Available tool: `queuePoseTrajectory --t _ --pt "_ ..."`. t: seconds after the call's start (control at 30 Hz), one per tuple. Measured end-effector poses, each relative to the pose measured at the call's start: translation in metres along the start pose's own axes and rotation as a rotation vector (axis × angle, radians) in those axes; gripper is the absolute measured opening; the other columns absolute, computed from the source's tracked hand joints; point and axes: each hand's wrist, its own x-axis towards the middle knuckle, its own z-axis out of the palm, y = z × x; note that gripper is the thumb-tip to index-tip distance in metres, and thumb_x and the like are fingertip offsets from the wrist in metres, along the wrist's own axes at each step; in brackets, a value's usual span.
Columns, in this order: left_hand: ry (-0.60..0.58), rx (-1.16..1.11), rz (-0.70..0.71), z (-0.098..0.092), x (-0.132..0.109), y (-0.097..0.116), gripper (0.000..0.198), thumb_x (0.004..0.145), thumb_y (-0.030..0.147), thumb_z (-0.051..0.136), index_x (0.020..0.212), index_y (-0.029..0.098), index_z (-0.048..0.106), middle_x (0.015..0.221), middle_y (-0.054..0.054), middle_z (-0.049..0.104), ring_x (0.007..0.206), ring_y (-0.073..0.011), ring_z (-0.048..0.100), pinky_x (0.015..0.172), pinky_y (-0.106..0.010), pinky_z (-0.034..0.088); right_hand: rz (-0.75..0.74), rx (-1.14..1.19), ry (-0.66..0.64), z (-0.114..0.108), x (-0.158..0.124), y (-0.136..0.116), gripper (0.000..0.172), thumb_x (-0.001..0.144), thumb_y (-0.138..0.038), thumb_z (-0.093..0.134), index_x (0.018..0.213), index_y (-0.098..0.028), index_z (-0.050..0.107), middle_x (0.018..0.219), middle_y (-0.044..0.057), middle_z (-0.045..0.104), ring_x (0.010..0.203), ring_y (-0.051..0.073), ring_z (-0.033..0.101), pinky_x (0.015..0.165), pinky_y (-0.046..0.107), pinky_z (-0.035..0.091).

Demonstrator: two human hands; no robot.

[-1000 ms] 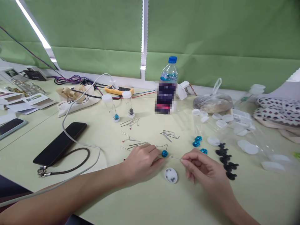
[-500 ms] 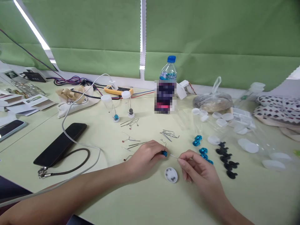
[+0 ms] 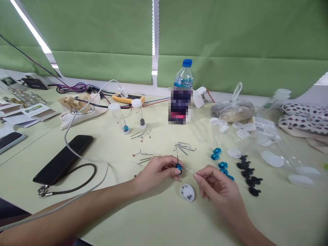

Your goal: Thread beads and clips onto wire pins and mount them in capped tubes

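**Pin meets bead: hands closed in**

Both hands have drawn together since a second ago; the gap between bead and pin tip is now gone. Left hand (image 3: 156, 171) grip is narrow, pinching the blue bead (image 3: 178, 167) just above the surface (image 3: 153, 218). One wire (image 3: 177, 156) stands up from the bead. Right hand (image 3: 215, 184) grip is narrow too, pinching a pin (image 3: 189, 169) by its near end; the tip reaches the bead, though whether it has entered I cannot tell. White cap (image 3: 187, 192) lies just below and between the hands. Loose blue beads (image 3: 222, 165) and black pieces (image 3: 249, 172) sit to the right. More wires (image 3: 185, 147) lie behind, and the bottle (image 3: 181, 92) stands well back. Phone (image 3: 64, 159) lies far left.
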Motion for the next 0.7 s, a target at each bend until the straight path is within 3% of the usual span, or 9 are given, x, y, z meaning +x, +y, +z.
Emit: queuePoseTrajectory --t 0.23,0.7 --pt "-0.01 -0.029 -0.049 -0.0002 -0.0005 -0.0046 0.015 0.083 0.026 0.067 0.093 0.014 0.068 0.074 -0.001 0.065 0.067 -0.0132 0.064 0.072 -0.028 0.053 -0.068 -0.048 -0.026 0.002 -0.0034 0.0013 0.02 0.087 -0.033 0.065 0.072 -0.02 0.062 0.06 -0.003 0.053 0.049 0.011 0.051 0.046 0.023 0.042" --pt "0.008 -0.031 -0.041 0.0019 -0.0009 -0.0063 0.013 0.076 0.023 0.073 0.086 0.015 0.069 0.075 -0.001 0.063 0.067 -0.0119 0.059 0.07 -0.027 0.05 -0.105 -0.087 -0.02 0.0043 -0.0036 -0.0018 0.021 0.088 -0.032 0.064 0.07 -0.02 0.062 0.061 -0.003 0.052 0.05 0.012 0.051 0.047 0.024 0.042"
